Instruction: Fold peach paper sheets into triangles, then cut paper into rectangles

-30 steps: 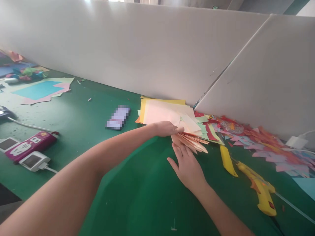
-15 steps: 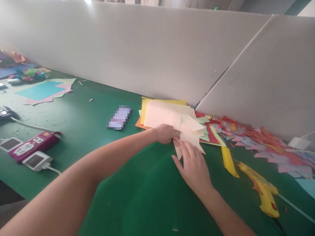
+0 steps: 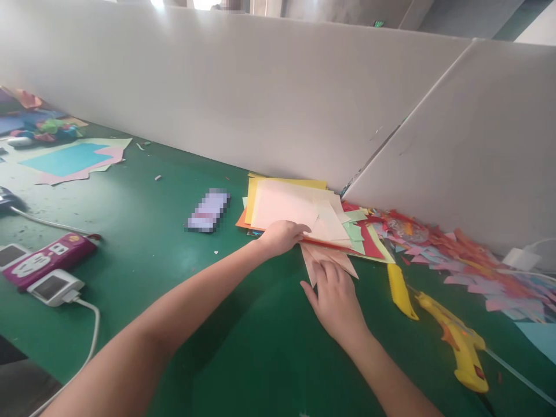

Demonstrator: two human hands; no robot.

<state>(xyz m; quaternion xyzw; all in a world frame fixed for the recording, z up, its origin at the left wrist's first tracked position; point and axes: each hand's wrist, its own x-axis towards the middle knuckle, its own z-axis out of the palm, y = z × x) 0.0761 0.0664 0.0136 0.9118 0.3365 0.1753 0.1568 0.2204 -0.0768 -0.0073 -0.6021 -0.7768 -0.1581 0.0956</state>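
Observation:
A stack of coloured paper sheets lies against the wall panel, with a pale sheet on top and yellow, orange, red and green edges showing. My left hand rests on its front edge, fingers stretched over the top sheet and thumb hidden. Just in front, peach paper pieces stick out, their far ends hidden at the stack's edge. My right hand lies over these pieces with fingers laid out and thumb apart. A smaller pale strip sits on the top sheet.
Right of the stack are a yellow utility knife, a yellow glue gun and a heap of paper scraps. Leftward lie a phone, a purple power strip with white plugs, and blue and pink sheets.
The peach paper that spread over the stack's front right now shows only in front of its edge. My right hand has drawn slightly nearer me; a red edge shows beside my left hand.

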